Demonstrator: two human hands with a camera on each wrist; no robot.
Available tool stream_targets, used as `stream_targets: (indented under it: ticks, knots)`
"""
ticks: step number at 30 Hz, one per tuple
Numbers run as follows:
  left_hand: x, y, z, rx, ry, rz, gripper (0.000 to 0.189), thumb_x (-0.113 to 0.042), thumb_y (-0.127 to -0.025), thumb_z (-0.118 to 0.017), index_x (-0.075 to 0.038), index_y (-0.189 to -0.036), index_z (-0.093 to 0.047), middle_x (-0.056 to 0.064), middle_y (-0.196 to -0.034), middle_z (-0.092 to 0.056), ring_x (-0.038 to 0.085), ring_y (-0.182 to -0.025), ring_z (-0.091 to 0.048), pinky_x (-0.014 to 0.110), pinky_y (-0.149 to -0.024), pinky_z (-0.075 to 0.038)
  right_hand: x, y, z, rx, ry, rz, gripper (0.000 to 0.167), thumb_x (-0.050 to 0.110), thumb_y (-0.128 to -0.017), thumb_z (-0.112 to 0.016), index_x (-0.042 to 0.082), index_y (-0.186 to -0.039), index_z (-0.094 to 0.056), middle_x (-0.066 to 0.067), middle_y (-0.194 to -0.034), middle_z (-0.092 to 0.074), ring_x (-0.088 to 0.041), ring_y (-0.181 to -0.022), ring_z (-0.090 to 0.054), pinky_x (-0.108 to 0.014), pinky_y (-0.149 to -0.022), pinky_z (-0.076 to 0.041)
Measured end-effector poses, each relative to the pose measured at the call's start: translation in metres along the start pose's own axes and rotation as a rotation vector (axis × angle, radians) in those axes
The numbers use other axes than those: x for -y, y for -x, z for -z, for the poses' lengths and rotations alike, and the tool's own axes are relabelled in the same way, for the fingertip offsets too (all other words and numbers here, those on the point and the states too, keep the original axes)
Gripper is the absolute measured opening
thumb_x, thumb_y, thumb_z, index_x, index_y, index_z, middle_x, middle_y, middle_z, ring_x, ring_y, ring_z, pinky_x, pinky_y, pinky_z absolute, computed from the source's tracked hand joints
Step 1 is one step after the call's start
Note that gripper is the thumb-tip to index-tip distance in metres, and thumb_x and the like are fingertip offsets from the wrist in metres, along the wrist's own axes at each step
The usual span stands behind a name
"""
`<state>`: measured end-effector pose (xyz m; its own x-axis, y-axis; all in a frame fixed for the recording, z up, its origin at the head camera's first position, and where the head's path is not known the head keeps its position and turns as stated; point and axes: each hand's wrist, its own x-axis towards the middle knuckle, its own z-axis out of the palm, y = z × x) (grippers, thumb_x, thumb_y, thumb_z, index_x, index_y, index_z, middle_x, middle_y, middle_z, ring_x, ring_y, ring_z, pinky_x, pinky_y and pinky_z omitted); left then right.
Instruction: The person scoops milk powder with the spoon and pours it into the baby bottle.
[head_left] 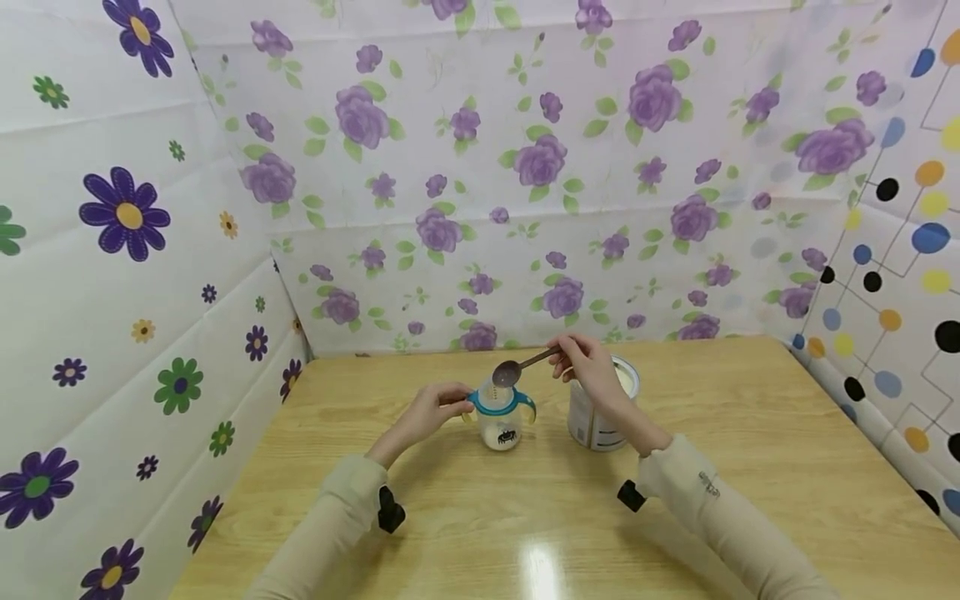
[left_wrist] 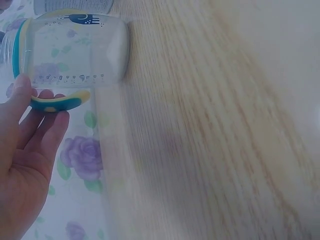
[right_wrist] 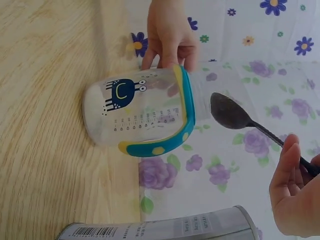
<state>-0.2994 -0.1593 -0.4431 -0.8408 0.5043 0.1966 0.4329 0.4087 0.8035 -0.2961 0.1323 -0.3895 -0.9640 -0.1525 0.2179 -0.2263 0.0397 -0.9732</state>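
Observation:
A clear baby bottle (head_left: 498, 429) with a teal-and-yellow ring and two side handles stands upright on the table, without a lid. White powder lies at its bottom in the right wrist view. My left hand (head_left: 435, 410) grips the bottle's left handle (left_wrist: 57, 103) between thumb and fingers. With my right hand (head_left: 588, 372) I pinch the long handle of a dark brown spoon (right_wrist: 230, 111). The spoon's bowl is tilted right at the bottle's open mouth. An open milk powder can (head_left: 581, 417) stands to the right, partly behind my right hand, with pale powder inside.
The wooden table (head_left: 480, 517) carries the bottle and the can close together near its far side. A flowered cloth (head_left: 495, 208) hangs behind, with patterned cloths on the left and right. Black camera mounts (head_left: 390, 510) sit under both cuffs.

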Motion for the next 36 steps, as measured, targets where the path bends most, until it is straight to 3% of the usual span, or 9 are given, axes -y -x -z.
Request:
stream_targets:
  ticks: [3,6,9,14,22,29,36]
  knots:
    - [0.012,-0.004,-0.003,-0.017,-0.017,-0.016,0.021,-0.009,-0.095,-0.06,-0.002,-0.114,-0.068,0.018,-0.104,-0.07,0.03,-0.095,-0.069,0.034,-0.081,-0.059,-0.001,-0.001,0.005,-0.03,-0.06,0.0,0.036,0.024,-0.106,-0.041,-0.006,-0.108,-0.06,0.001,-0.077,-0.063,-0.005,-0.061,-0.059,-0.018,-0.054,-0.05]
    - [0.021,-0.005,-0.006,-0.019,-0.03,0.009,0.021,-0.013,-0.094,-0.062,-0.006,-0.113,-0.069,0.013,-0.103,-0.071,0.023,-0.094,-0.07,0.03,-0.08,-0.059,-0.002,0.001,0.01,-0.048,-0.113,-0.021,0.035,0.023,-0.106,-0.04,-0.006,-0.105,-0.06,0.004,-0.073,-0.062,-0.005,-0.059,-0.058,-0.017,-0.052,-0.049]
    - [0.023,-0.004,-0.003,-0.012,-0.026,0.029,0.021,-0.016,-0.094,-0.063,-0.01,-0.113,-0.069,0.01,-0.104,-0.072,0.022,-0.095,-0.07,0.03,-0.082,-0.058,-0.001,0.0,0.011,-0.067,-0.141,-0.047,0.034,0.025,-0.106,-0.039,0.0,-0.101,-0.062,0.005,-0.072,-0.06,-0.005,-0.058,-0.057,-0.017,-0.052,-0.049]
    - [0.021,-0.006,-0.003,-0.005,-0.015,0.01,0.022,-0.019,-0.095,-0.062,-0.01,-0.114,-0.069,0.01,-0.105,-0.071,0.024,-0.095,-0.069,0.034,-0.083,-0.059,-0.001,-0.001,0.017,-0.11,-0.181,-0.038,0.032,0.024,-0.106,-0.038,0.01,-0.093,-0.063,0.005,-0.071,-0.058,-0.006,-0.057,-0.055,-0.016,-0.051,-0.047]
    - [0.024,-0.001,-0.005,-0.016,-0.005,0.027,0.024,-0.018,-0.095,-0.062,-0.009,-0.116,-0.068,0.011,-0.106,-0.071,0.024,-0.097,-0.069,0.035,-0.084,-0.059,0.0,-0.003,0.022,-0.142,-0.258,-0.057,0.03,0.022,-0.104,-0.041,0.01,-0.089,-0.063,0.003,-0.069,-0.057,-0.006,-0.055,-0.053,-0.015,-0.049,-0.046]
    - [-0.01,0.007,-0.001,0.002,0.004,0.039,0.024,-0.008,-0.096,-0.059,0.001,-0.117,-0.066,0.019,-0.108,-0.069,0.035,-0.1,-0.067,0.045,-0.087,-0.057,-0.002,-0.004,0.029,-0.14,-0.292,-0.061,0.031,0.018,-0.104,-0.039,0.011,-0.086,-0.064,0.003,-0.068,-0.057,-0.006,-0.054,-0.052,-0.014,-0.048,-0.045]
    - [-0.012,0.007,0.002,0.019,0.014,0.031,0.024,-0.008,-0.096,-0.059,0.003,-0.117,-0.066,0.02,-0.108,-0.069,0.035,-0.099,-0.068,0.045,-0.088,-0.057,-0.002,-0.003,0.033,-0.16,-0.324,-0.06,0.032,0.016,-0.104,-0.037,0.008,-0.087,-0.063,0.004,-0.065,-0.057,-0.006,-0.052,-0.052,-0.013,-0.047,-0.044]
